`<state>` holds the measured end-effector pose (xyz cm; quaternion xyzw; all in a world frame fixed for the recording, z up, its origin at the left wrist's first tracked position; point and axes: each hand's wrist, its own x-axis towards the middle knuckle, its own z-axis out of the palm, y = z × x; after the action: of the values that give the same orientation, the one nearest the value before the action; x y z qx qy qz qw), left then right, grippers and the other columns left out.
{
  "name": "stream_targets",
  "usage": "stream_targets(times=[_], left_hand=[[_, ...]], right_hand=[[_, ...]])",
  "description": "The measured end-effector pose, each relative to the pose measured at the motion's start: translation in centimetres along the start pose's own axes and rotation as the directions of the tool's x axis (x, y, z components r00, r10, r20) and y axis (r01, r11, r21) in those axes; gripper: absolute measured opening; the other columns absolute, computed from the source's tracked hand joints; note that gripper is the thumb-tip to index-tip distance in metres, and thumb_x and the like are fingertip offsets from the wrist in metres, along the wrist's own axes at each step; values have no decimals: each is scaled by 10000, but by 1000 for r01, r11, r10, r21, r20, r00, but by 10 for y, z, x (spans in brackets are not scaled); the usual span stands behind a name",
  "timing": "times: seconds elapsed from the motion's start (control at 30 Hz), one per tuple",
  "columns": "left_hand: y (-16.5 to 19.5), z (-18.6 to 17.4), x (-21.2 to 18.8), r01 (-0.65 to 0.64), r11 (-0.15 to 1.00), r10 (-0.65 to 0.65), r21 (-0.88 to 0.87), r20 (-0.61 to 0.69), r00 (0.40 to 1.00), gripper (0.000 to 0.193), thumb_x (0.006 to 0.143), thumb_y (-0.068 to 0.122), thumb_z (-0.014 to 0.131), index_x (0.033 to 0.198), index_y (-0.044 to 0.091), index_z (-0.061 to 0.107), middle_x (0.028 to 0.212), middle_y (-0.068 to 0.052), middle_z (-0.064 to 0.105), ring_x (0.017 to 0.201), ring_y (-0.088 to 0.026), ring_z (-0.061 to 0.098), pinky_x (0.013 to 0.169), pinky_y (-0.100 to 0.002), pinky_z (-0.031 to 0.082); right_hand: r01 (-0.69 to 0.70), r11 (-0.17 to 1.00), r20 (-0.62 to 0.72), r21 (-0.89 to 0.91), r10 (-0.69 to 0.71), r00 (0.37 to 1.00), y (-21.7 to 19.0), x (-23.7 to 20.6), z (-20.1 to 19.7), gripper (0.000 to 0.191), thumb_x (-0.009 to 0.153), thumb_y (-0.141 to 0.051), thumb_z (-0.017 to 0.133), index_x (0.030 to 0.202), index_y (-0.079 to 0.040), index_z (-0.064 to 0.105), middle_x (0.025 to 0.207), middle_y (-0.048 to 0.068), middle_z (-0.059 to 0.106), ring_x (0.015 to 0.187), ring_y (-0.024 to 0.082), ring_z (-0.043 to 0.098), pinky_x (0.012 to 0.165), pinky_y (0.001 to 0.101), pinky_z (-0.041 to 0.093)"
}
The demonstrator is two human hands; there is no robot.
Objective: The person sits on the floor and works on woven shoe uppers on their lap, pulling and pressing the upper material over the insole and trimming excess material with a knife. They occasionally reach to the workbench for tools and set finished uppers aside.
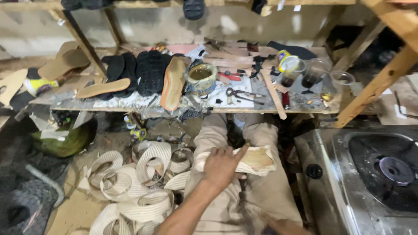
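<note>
Left hand (223,165) lies flat on a tan insole (254,159) resting across the lap; fingers spread and mostly straight, index pointing up-right along the surface, pressing it down, not clenched. Looks like the thighs serve as a work surface, so the piece stays steady under the palm. Right hand: only a forearm sliver at the bottom edge, fingers out of view, can't tell the grip.

Left of the knees on the floor: pile of cream woven strap coils (139,187), within arm's reach. Right: steel gas stove (374,174), burner unlit as far as I can see.

Farther out, workbench (183,109): black soles (135,72), a tan insole propped on edge, glue pot (201,77), pliers (241,93), glasses of dark liquid (300,74). Tools cluster centre.
</note>
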<state>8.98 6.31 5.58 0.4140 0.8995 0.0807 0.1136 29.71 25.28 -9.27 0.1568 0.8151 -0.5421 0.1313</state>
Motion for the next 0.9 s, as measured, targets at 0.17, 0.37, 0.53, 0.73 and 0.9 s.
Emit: stream_targets(times=[0.17, 0.37, 0.53, 0.73, 0.9], left_hand=[[-21, 1, -15, -260, 600, 52, -757, -288, 956, 804, 950, 502, 713, 1565, 110, 375, 1461, -181, 584, 1359, -356, 531, 1132, -498, 401], [11, 37, -40, -117, -584, -37, -804, -117, 992, 870, 940, 714, 392, 1455, 19, 481, 1262, -106, 673, 1143, -239, 669, 1003, -411, 545], [32, 26, -28, -53, -852, 24, -520, -141, 990, 941, 960, 827, 381, 1226, -43, 624, 1019, -156, 697, 900, -259, 710, 836, -389, 603], [54, 13, -23, -59, -879, -21, -473, -84, 996, 905, 941, 832, 475, 1127, -38, 643, 914, -146, 673, 801, -264, 686, 772, -379, 598], [76, 12, -16, -142, -820, -234, -554, 98, 967, 720, 889, 767, 502, 1156, 118, 661, 934, -84, 676, 822, -230, 663, 759, -390, 581]], right_hand=[[115, 922, -9, 368, -120, 993, -23, 21, 34, 689, 910, -283, 642, 1497, -18, 396, 1428, 181, 557, 1342, 270, 548, 1091, 389, 417], [174, 815, -31, 553, -188, 982, -75, 7, 23, 791, 933, -303, 589, 1584, -7, 252, 1581, 155, 422, 1464, 253, 435, 1155, 415, 359], [215, 471, -110, 855, -241, 964, -109, -30, 17, 761, 946, -194, 567, 1601, 52, 266, 1613, 253, 390, 1415, 351, 461, 1098, 473, 380], [431, 717, -188, 548, -397, 898, -143, -64, 10, 755, 958, -189, 561, 1605, -15, 212, 1694, 142, 296, 1460, 276, 443, 1033, 446, 507], [415, 910, -368, -12, -390, 844, -149, -65, 9, 779, 917, -164, 655, 1603, -78, 294, 1603, 97, 423, 1477, 216, 443, 1153, 338, 369]])
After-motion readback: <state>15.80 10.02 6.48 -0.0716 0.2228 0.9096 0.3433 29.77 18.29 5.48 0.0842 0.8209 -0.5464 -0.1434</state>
